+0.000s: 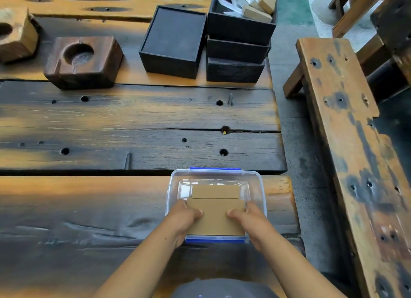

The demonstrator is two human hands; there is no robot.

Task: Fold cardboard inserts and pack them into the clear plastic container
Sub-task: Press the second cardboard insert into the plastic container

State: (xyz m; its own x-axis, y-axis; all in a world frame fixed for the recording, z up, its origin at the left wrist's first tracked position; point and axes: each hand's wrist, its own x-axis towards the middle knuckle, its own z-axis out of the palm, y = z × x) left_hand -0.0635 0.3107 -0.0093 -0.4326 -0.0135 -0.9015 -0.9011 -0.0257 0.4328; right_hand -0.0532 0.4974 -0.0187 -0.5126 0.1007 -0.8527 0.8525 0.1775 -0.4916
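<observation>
A clear plastic container (255,182) with blue clips stands open at the near right of the wooden table. A brown cardboard insert (215,217) lies across its opening, its far flap (215,191) folded up inside. My left hand (184,220) holds the insert's left edge with the thumb on top. My right hand (249,222) holds the right edge the same way. Both hands rest against the container's sides.
An open black box (175,42) and a stack of black boxes (238,53) with cardboard and paper pieces on top stand at the far side. Two wooden blocks with round hollows (82,62) sit far left. A wooden bench (347,131) runs along the right.
</observation>
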